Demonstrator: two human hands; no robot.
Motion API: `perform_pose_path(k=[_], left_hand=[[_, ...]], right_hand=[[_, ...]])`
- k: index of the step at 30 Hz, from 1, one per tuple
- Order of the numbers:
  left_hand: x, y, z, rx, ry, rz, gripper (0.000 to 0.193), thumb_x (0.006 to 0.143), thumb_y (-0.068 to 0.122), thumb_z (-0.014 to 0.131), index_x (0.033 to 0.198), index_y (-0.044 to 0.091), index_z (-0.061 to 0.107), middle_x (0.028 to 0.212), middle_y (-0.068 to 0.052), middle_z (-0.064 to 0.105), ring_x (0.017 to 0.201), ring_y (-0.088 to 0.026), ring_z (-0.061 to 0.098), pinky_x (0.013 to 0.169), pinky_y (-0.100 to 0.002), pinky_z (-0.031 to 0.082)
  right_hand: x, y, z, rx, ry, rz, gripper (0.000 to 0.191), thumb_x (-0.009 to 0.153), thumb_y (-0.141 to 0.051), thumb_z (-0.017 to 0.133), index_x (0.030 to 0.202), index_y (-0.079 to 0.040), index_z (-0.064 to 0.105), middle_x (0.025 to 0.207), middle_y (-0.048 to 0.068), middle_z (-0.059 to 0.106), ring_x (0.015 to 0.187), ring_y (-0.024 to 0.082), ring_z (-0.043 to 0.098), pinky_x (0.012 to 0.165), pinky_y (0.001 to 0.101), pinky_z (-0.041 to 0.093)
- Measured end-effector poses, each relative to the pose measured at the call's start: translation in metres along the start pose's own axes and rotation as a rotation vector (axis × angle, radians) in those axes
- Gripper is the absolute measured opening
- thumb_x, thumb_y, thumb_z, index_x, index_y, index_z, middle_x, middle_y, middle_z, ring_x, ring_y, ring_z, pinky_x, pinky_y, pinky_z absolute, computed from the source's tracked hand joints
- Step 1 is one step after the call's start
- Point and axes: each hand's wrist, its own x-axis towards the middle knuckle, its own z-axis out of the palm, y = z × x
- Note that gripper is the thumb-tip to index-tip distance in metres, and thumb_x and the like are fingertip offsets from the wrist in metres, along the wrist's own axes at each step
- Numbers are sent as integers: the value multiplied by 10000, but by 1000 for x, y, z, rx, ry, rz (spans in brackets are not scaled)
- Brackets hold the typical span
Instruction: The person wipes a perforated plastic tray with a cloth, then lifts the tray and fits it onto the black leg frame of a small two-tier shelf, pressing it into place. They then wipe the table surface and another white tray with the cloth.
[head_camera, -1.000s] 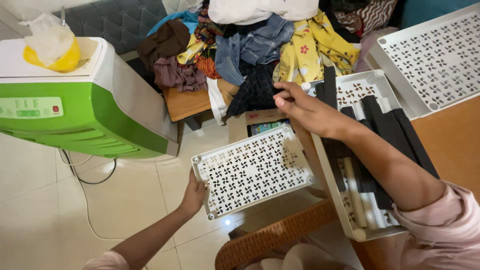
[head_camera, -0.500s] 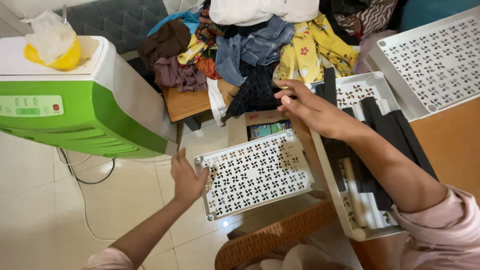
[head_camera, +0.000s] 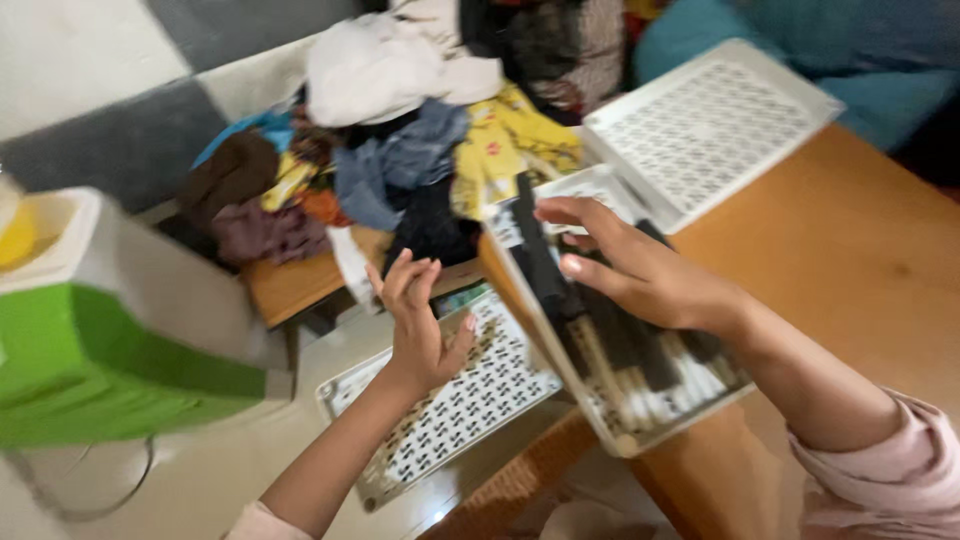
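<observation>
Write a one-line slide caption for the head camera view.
Right hand steadies a tray of dark strips; left hand hovers above a perforated white tray.

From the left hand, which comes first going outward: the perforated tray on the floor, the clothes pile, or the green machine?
1. Perforated tray, directly under the left hand.
2. Clothes pile, beyond the hand, up the picture.
3. Green machine, far off at the left edge.

Your right hand (head_camera: 640, 275) is resting with spread fingers on a white tray (head_camera: 610, 330) loaded with dark strips, tilted at the edge of the wooden table (head_camera: 850, 250). Your left hand (head_camera: 420, 320) is hovering open above a white perforated tray (head_camera: 450, 400) lying lower down. A heap of clothes (head_camera: 400, 160) is lying behind, and a green-and-white appliance (head_camera: 110, 340) is standing at the left.
</observation>
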Motion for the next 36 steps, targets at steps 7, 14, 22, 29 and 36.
perform_pose_path(k=[7, 14, 22, 29, 36], left_hand=[[70, 76, 53, -202, 32, 411, 587, 1002, 484, 585, 1423, 88, 486, 1405, -127, 393, 1471, -363, 257, 1246, -682, -66], [137, 169, 111, -244, -116, 733, 513, 996, 431, 649, 1425, 160, 575, 1418, -97, 438, 1501, -325, 304, 1210, -741, -43], [156, 274, 194, -407, -403, 841, 646, 870, 379, 732, 1414, 88, 539, 1508, -167, 392, 1523, -397, 269, 1161, -824, 22], [108, 360, 256, -527, -562, 1015, 684, 851, 427, 731, 1384, 43, 537, 1523, -190, 366, 1527, -429, 201, 1135, -837, 21], [71, 412, 318, -482, -692, 1049, 764, 837, 499, 703, 1399, 18, 515, 1539, -205, 308, 1525, -434, 100, 1129, -827, -5]], right_hand=[[-134, -15, -51, -174, 219, 174, 605, 1014, -291, 491, 1524, -8, 332, 1536, 175, 420, 1469, 306, 409, 1193, 447, 343], [-271, -8, -55, -236, 462, 544, 609, 981, -281, 499, 1522, -54, 337, 1512, 158, 415, 1414, 310, 453, 1136, 439, 377], [-380, 5, -32, -259, 600, 716, 606, 988, -316, 521, 1509, -63, 342, 1509, 165, 408, 1427, 323, 428, 1137, 439, 361], [-438, 12, -8, -403, 649, 813, 661, 969, -411, 568, 1505, -86, 357, 1552, 196, 332, 1488, 379, 286, 1170, 466, 290], [-487, 23, 6, -936, 709, 1026, 728, 937, -541, 556, 1488, -103, 374, 1531, 184, 343, 1485, 467, 210, 1177, 598, 234]])
